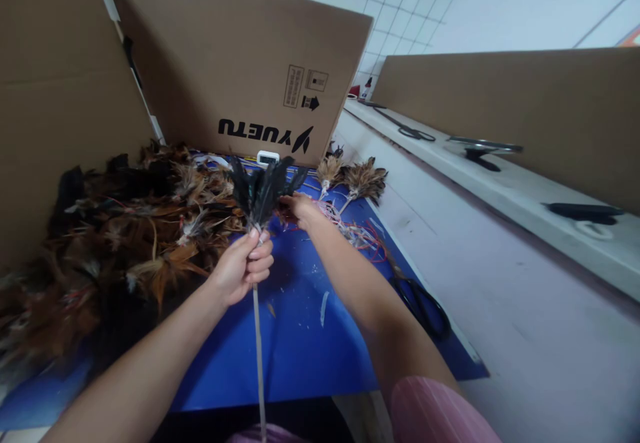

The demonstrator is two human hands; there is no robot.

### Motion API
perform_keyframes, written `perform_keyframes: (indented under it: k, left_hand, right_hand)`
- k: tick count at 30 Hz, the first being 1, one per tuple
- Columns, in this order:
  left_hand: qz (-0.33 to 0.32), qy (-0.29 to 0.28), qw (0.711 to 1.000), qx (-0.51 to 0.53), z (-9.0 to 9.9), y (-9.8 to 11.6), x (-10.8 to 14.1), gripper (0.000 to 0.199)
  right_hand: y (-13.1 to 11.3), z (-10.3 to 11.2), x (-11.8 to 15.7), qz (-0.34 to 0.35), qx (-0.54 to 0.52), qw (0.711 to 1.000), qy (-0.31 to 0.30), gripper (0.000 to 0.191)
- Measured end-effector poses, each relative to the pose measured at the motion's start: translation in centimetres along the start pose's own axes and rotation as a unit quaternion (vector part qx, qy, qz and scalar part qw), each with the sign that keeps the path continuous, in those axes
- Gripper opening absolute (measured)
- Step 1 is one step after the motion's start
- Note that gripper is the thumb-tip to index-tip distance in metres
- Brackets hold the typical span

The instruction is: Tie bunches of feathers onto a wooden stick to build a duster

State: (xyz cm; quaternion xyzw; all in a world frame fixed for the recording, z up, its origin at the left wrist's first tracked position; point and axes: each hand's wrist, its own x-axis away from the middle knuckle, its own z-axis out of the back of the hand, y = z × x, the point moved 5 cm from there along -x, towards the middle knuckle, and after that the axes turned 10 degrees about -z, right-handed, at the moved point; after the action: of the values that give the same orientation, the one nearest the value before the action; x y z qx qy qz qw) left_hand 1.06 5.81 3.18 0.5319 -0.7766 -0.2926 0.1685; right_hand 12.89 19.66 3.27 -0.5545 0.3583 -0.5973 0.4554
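Cool, dim, bluish light looks brightest on the smooth white upper wall (520,9); its source cannot be told. Soft shadows darken the shiny blue tabletop (300,356), and detail sinks into the glossy black feather bundle (263,193). The heaped brown feather pile (150,229) smears toward the lower left, with wide-angle stretching at the edges.

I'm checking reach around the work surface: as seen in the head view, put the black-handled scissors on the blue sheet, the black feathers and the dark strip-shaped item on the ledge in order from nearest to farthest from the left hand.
1. Black feathers: just above the left hand.
2. Black-handled scissors: right, beyond the right forearm.
3. Dark strip-shaped item: far right.
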Motion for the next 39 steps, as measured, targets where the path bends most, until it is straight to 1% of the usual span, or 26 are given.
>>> perform_keyframes:
  k: [2,3,4,7,11,13,15,20,22,25,28,29,30,32,33,35,37,39]
  left_hand:
    - [-0.023,0.017,1.0,0.006,0.4,0.6,-0.3,0.019]
    - [-0.032,0.025,0.999,0.006,0.6,0.8,-0.4,0.018]
    - [-0.038,0.032,0.999,0.004,0.8,0.9,-0.5,0.017]
    - [-0.041,0.045,0.998,-0.002,1.2,0.9,-0.7,0.017]
    - [-0.039,0.052,0.998,-0.011,1.4,0.7,-0.9,0.017]
    - [-0.035,0.056,0.998,-0.02,1.5,0.4,-0.9,0.017]
    - [-0.027,0.059,0.998,-0.025,1.6,0.1,-0.9,0.018]
    - [-0.007,0.066,0.998,-0.016,1.5,-0.3,-0.8,0.02]
    - [-0.004,0.068,0.998,-0.011,1.4,-0.3,-0.7,0.02]
    - [-0.004,0.069,0.998,-0.01,1.3,-0.3,-0.7,0.022]
    - [-0.001,0.065,0.998,-0.019,1.2,-0.5,-0.7,0.025]
    - [-0.001,0.063,0.998,-0.025,1.2,-0.5,-0.7,0.026]
    - [-0.003,0.061,0.998,-0.031,1.2,-0.5,-0.7,0.026]
    - [-0.006,0.06,0.997,-0.043,1.2,-0.7,-0.8,0.026]
    - [-0.006,0.061,0.997,-0.046,1.3,-0.7,-0.8,0.026]
    - [-0.005,0.067,0.996,-0.051,1.2,-1.0,-0.8,0.028]
    - [-0.004,0.071,0.996,-0.058,1.1,-1.2,-0.6,0.032]
    - [-0.003,0.072,0.995,-0.072,0.7,-1.5,-0.4,0.033]
  right_hand:
    - [0.7,0.7,0.0,-0.039,-0.026,0.999,-0.002,0.013]
    - [1.0,1.0,0.0,-0.049,-0.034,0.998,0.0,0.009]
    - [1.2,1.3,0.0,-0.053,-0.043,0.998,0.005,0.01]
    - [1.4,1.9,0.0,-0.047,-0.063,0.997,0.02,0.014]
    - [0.8,2.6,0.1,-0.023,-0.052,0.997,0.048,0.008]
    - [0.2,3.0,0.4,-0.009,-0.036,0.997,0.063,0.005]
    - [-0.6,3.2,0.8,0.005,-0.016,0.998,0.063,0.005]
    - [-2.8,2.5,1.5,0.05,0.032,0.997,0.048,0.008]
    - [-3.9,2.3,1.4,0.072,0.04,0.995,0.063,0.009]
    - [-5.7,2.7,1.4,0.091,0.028,0.989,0.112,0.012]
    - [-7.1,3.5,2.5,0.099,-0.015,0.984,0.145,0.007]
    - [-7.3,3.7,3.2,0.1,-0.031,0.984,0.144,0.01]
    - [-7.4,3.9,4.0,0.101,-0.043,0.984,0.138,0.014]
    - [-7.0,3.8,6.1,0.103,-0.07,0.987,0.104,0.02]
    - [-6.6,3.6,7.2,0.105,-0.085,0.988,0.077,0.021]
    - [-5.6,2.7,9.4,0.11,-0.13,0.985,0.0,0.021]
    - [-4.7,1.6,11.1,0.108,-0.131,0.983,-0.064,0.023]
    - [-4.0,0.5,12.0,0.106,-0.119,0.981,-0.107,0.026]
